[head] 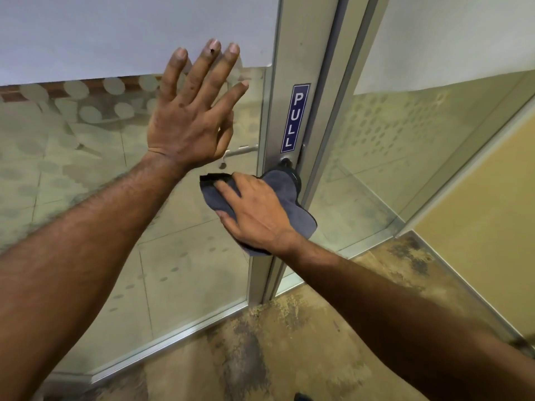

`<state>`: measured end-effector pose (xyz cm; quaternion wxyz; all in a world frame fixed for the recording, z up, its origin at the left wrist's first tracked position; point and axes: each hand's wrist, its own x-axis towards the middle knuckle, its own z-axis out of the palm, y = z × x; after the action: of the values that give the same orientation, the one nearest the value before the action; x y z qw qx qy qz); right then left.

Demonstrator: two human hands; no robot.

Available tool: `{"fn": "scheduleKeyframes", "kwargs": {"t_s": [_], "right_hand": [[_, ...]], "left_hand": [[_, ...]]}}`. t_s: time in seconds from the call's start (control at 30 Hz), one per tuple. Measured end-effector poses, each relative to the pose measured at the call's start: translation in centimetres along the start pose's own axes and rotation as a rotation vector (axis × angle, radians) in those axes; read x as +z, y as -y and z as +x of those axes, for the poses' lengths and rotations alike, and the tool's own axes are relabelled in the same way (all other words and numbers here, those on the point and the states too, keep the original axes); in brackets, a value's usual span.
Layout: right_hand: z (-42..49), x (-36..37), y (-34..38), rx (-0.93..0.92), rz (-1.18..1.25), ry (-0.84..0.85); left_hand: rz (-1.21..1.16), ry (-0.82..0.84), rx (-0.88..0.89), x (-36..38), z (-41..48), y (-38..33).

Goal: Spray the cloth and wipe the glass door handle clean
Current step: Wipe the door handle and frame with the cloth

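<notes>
Glass door (86, 183) is braced by the left hand (185, 125), open, fingers spread flat | grey cloth (292, 204) is pressed over the handle (286, 163) by the right hand (254, 209), closed around it | handle sits below the PULL sign (295, 118) | firm, full-length strokes are advised, door held steady.

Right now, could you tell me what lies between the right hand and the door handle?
In the head view, a grey cloth lies between them: the right hand presses it over the handle.
</notes>
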<state>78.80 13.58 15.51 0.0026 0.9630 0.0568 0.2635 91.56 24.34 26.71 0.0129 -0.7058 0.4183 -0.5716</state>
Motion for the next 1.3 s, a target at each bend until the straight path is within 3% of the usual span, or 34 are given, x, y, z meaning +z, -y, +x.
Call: {"fn": "scheduleKeyframes", "kwargs": {"t_s": [0.1,0.17,0.33,0.47,0.57,0.73,0.8,1.03,1.13,1.3], "right_hand": [[-1.4,-0.1,-2.3,-0.113,-0.141,0.020],[-2.5,-0.1,-4.0,-0.084,-0.151,-0.038],[-3.6,-0.2,-8.1,0.353,0.059,-0.233],[-2.1,0.9,-5.7,0.539,0.302,-0.352],[-1.0,1.1,-3.2,0.625,0.293,-0.375],[1.6,0.7,1.1,0.476,0.025,-0.054],[2.3,0.7,2.0,0.462,-0.046,-0.003],[-1.5,0.8,-3.9,0.105,0.064,-0.096],[-3.6,1.5,-6.8,0.160,-0.060,-0.119],[-3.0,2.1,-7.2,0.201,0.161,-0.244]], "left_hand": [[-0.002,0.004,0.002,0.0,0.1,0.1],[-0.002,0.006,0.001,0.0,0.1,0.1],[0.015,0.020,0.013,0.0,0.1,0.1],[0.001,0.011,-0.001,0.0,0.1,0.1],[0.006,-0.004,0.007,-0.1,0.1,0.0],[0.014,-0.009,0.005,0.1,0.1,0.1],[0.021,-0.011,0.007,0.1,0.1,0.1],[0.025,-0.010,0.001,0.4,0.0,0.0],[0.032,-0.009,0.005,0.3,0.0,0.0],[0.033,0.008,-0.002,0.4,-0.1,-0.1]]}}
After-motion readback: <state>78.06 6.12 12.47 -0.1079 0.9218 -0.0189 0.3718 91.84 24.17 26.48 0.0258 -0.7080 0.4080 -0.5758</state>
